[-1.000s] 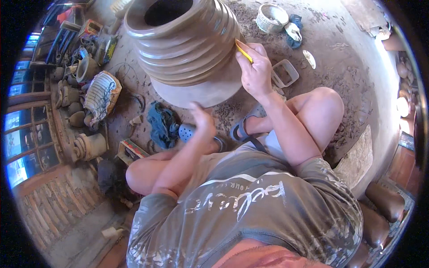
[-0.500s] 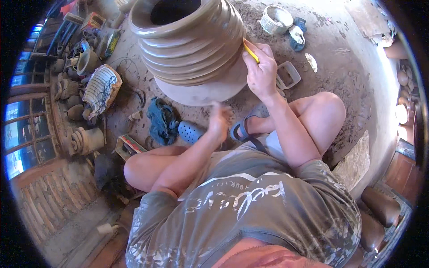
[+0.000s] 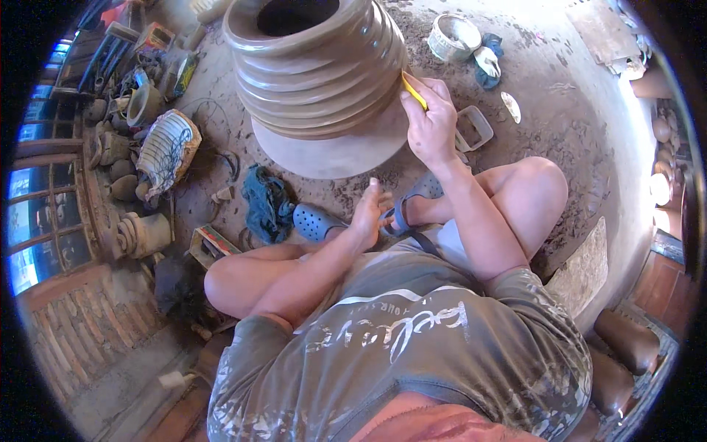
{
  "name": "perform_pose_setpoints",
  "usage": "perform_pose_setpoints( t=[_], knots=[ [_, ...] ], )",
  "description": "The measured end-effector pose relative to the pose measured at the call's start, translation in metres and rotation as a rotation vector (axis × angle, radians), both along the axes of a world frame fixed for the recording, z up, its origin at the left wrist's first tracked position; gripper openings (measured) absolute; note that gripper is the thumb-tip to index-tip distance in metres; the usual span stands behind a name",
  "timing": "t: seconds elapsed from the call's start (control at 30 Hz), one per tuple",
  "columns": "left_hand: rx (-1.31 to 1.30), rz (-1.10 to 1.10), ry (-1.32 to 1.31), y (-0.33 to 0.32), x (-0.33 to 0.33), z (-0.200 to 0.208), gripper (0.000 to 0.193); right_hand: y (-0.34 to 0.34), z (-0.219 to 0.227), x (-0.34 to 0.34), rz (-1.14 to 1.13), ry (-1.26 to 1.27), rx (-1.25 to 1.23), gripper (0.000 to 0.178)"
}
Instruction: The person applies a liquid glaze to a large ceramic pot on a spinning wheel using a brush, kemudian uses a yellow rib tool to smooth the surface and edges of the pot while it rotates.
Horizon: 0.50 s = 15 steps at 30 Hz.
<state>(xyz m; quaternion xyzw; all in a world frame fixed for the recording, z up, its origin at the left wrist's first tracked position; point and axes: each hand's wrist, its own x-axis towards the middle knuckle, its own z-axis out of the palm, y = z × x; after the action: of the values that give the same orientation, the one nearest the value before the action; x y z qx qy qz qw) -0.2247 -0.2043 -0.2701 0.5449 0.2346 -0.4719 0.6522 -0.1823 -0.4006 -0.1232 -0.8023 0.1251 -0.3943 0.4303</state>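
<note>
A large wet clay pot (image 3: pixel 317 81) with ridged walls and a wide dark mouth stands on a round pale wheel head (image 3: pixel 331 158) in front of me. My right hand (image 3: pixel 433 121) is closed around a thin yellow tool (image 3: pixel 414 91), whose tip meets the pot's right wall. The tool's exact kind is hard to make out. My left hand (image 3: pixel 372 211) is lifted over my lap, just short of the wheel's near edge. Its fingers are apart, and nothing is in it.
A dark cloth (image 3: pixel 265 202) lies on the floor beside my blue clog (image 3: pixel 317 221). At the right are a clear plastic container (image 3: pixel 473 127) and a clay-smeared bucket (image 3: pixel 454 38). A ribbed basket (image 3: pixel 171 151) and several pots stand at the left.
My left hand has drawn back slightly from the wheel's edge toward me, its fingers spreading. The right hand keeps the yellow tool at the wall, a little lower. The pot sits slightly shifted on the wheel.
</note>
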Motion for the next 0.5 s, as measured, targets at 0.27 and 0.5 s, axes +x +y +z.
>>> perform_pose_setpoints(
  t=[0.27, 0.5],
  knots=[
    [-0.110, 0.391, -0.408, 0.041, 0.087, -0.003, 0.078, -0.002, 0.017, 0.015, -0.044, -0.010, -0.013, 0.028],
    [-0.274, 0.415, -0.195, 0.043, 0.075, -0.025, 0.084, 0.002, 0.025, 0.019, 0.022, -0.004, 0.016, 0.029]
  ],
)
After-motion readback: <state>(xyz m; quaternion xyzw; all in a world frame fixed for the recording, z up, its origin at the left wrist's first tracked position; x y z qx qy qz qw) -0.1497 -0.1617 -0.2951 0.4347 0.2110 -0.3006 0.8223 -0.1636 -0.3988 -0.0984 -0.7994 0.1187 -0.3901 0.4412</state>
